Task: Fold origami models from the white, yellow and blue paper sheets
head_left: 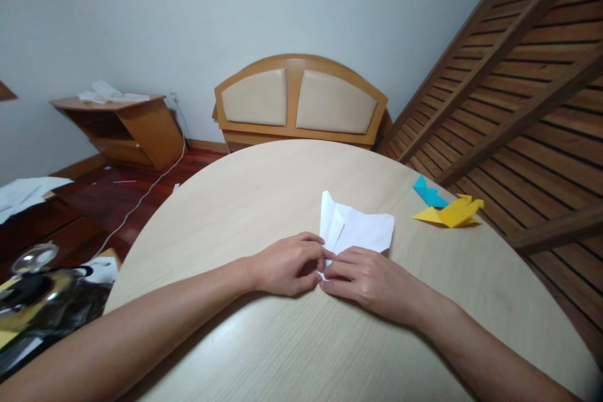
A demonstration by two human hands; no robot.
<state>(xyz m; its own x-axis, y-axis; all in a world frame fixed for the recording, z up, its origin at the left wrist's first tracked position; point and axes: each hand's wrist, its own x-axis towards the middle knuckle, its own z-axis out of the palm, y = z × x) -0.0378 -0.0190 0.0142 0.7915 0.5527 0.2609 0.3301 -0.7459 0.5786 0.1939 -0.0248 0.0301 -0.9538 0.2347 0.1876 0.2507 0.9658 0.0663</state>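
Observation:
A partly folded sheet of white paper [362, 228] lies on the round wooden table [235, 201], its left side creased into a narrow raised flap. My left hand [292, 264] pinches the near left corner of the sheet, thumb and fingers curled together. Close against it, my right hand [362, 276] grips the same near edge, its fingers bent over the paper. The fingertips of both hands almost meet and hide that corner. To the right on the tabletop sit a yellow origami figure [453, 212] and a smaller blue origami piece [428, 193].
Beyond the table stands a padded headboard [301, 100] against the wall. A low wooden cabinet [136, 129] is at the back left, with a white cable [155, 185] on the floor. Cluttered items [42, 295] lie at the lower left; wooden slats [527, 100] rise at right.

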